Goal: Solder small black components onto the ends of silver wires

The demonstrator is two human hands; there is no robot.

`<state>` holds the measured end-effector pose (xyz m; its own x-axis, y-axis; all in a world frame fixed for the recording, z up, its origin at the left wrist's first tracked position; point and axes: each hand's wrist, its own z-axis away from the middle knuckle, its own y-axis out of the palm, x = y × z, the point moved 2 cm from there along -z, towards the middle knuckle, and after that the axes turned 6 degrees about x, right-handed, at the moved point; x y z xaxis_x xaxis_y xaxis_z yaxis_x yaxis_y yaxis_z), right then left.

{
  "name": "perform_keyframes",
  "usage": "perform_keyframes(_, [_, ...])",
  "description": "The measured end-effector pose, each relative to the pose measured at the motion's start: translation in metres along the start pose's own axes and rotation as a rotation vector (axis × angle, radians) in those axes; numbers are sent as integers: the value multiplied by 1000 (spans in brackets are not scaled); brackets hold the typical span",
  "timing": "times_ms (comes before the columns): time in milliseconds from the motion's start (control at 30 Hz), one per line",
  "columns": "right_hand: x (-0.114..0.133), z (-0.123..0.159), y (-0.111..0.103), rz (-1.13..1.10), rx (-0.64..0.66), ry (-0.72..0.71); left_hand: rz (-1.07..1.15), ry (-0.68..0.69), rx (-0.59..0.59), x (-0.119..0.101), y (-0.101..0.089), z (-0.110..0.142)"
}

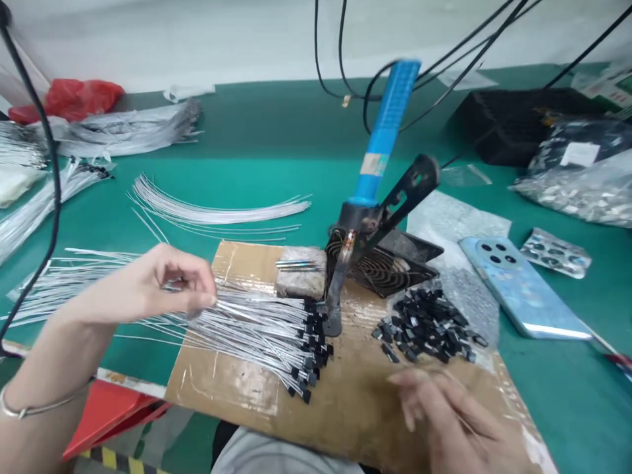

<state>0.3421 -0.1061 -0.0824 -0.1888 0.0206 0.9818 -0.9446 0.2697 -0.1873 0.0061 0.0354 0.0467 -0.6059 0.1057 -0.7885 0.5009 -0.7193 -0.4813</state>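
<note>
My left hand [185, 283] is closed in a pinch over the bundle of white wires [257, 322], with a white wire at its fingertips. Small black connectors [311, 349] cap the right ends of these wires, which lie on a brown cardboard sheet [222, 388]. Smeared by motion, my right hand [449, 415] hovers over the cardboard's right part, just below a pile of loose black connectors [432, 326]. A thin strand seems to run along its fingers, but its grip is unclear. Between the hands, a blue-handled soldering iron [382, 145] stands tip down in a black clamp holder [405, 197].
A grimy pad [301, 280] with short metal rods and a black fan grille [370, 263] lie by the iron. Farther right are a blue phone [523, 289], a blister pack [555, 252] and bagged parts [582, 178]. More white wires [212, 210] lie behind; black cables hang above.
</note>
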Motion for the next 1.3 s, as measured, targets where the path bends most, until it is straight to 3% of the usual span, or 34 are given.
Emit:
perform_keyframes(100, [24,5,29,-28,290,-34,74,-8,52,8,39,-3])
perform_keyframes(200, [40,2,49,-102,372,98,109,-1,11,14,61,-8])
perform_keyframes(267, [44,0,55,-124,356,122,129,0,5,15,68,-9])
perform_keyframes(467, [36,-3,56,-115,297,77,151,-7,-36,10,75,-12])
perform_keyframes(700, [34,2,54,-82,259,147,187,-46,-80,11,82,-18])
perform_keyframes(867, [36,2,51,-97,288,166,189,-70,-80,14,83,-16])
perform_keyframes(1133, [30,1,58,-268,372,372,183,-114,-66,11,87,-14])
perform_keyframes(1300, [30,1,57,-275,368,372,209,-108,-27,8,92,-16])
